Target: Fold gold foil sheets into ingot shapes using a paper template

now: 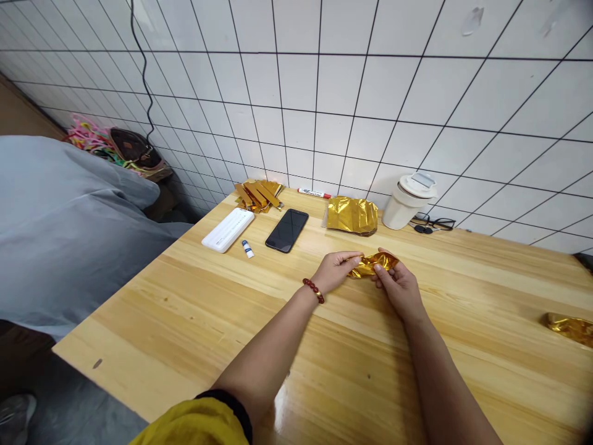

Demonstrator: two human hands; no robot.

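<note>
Both my hands hold one crumpled piece of gold foil paper (373,264) just above the wooden table (194,315). My left hand (334,271), with a red bead bracelet at its wrist, pinches the foil's left end. My right hand (398,285) has its fingers closed on the right end. Behind them a stack of flat gold foil sheets (351,215) lies near the wall. A pile of folded gold strips (257,195) sits at the table's far left corner.
A white power bank (228,229), a small glue stick (248,248) and a black phone (287,230) lie left of the foil stack. A red marker (314,193), a white cup (408,201) and glasses (433,224) stand by the tiled wall. Another gold foil piece (571,326) lies at the right edge. A person in grey (60,228) is at the left.
</note>
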